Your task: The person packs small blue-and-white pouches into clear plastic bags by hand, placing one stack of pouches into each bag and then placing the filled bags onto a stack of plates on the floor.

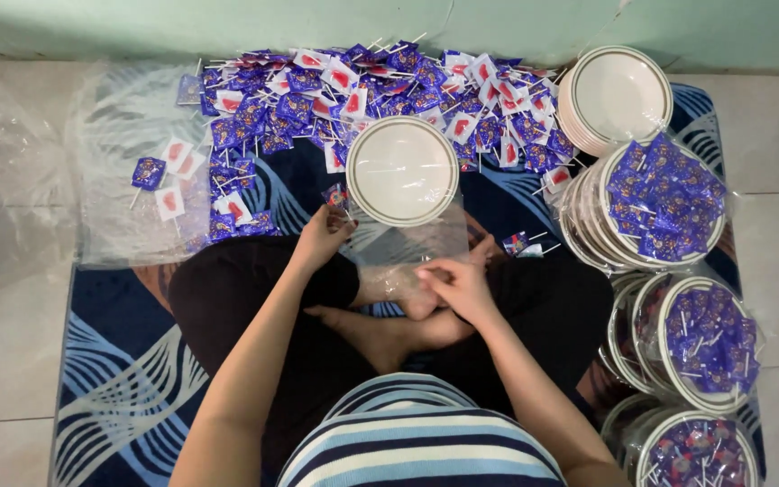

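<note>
Nearest, at 6 o'clock, the person sits cross-legged on a blue patterned mat (pixel 110 361), bare feet tucked between the knees. The right hand (pixel 457 284), just right of centre, has its fingers curled shut on the edge of a clear plastic bag (pixel 407 243). The left hand (pixel 322 236), at 10 o'clock from it, pinches a wrapped lollipop (pixel 335 196) between fingertips, the rest of the fingers loosely bent. The bag runs up at 12 o'clock from the hands and sheathes a white plate (pixel 401 169), which lies just beyond the lollipop.

At 3 to 5 o'clock stand stacks of bagged plates (pixel 669 203) heaped with purple lollipops, close beside the right knee. Farther, at 1 o'clock, sits a stack of empty plates (pixel 615 95). Across 11 to 1 o'clock a spread of loose lollipops (pixel 317 99) covers the mat's far edge, partly on crumpled plastic sheeting (pixel 114 126).
</note>
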